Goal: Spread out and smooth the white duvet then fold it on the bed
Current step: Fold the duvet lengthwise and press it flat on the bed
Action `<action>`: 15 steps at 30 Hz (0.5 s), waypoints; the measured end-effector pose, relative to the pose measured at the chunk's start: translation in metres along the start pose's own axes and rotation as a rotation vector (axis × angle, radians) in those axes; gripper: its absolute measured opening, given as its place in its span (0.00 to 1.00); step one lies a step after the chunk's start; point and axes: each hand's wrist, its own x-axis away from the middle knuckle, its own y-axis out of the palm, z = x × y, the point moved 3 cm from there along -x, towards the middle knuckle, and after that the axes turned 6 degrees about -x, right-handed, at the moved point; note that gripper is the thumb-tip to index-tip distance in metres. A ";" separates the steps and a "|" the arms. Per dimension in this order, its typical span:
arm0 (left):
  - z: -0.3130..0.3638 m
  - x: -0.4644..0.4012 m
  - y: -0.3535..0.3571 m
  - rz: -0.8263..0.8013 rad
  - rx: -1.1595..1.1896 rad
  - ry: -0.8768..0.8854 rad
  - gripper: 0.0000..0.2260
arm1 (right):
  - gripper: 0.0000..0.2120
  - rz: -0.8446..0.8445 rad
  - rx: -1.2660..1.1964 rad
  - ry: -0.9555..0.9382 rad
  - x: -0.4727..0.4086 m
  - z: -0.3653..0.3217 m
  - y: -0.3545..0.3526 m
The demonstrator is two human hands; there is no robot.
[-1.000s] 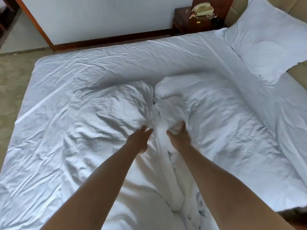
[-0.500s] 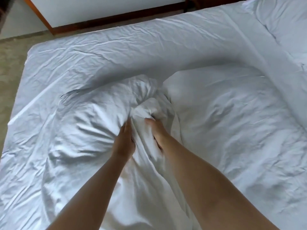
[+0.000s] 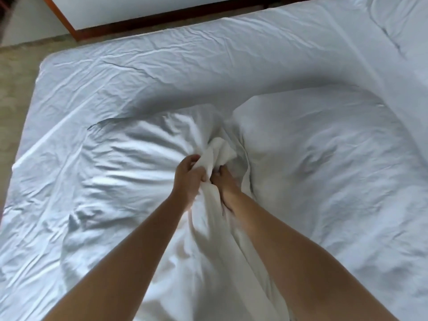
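- We are looking at the white duvet (image 3: pixel 312 158), and it is lying bunched and deeply creased across the middle of the bed (image 3: pixel 162 66).
- Its cloth is puffing into two rounded mounds, one on each side of a tight central gather.
- Creases are fanning out from that gather over the left mound.
- Our left hand (image 3: pixel 188 179) is gripping the gathered cloth, fingers curling round it.
- Our right hand (image 3: pixel 225 183) is clutching the same bunch just beside it, partly sinking into the folds.
- A twisted rope of duvet is running from the hands straight back toward us, its long axis lying between our forearms.
- The sheet is lying wrinkled around the duvet.
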 end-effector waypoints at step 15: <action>-0.032 0.006 0.023 -0.165 0.044 -0.143 0.11 | 0.20 0.584 0.398 -0.353 -0.003 0.013 -0.082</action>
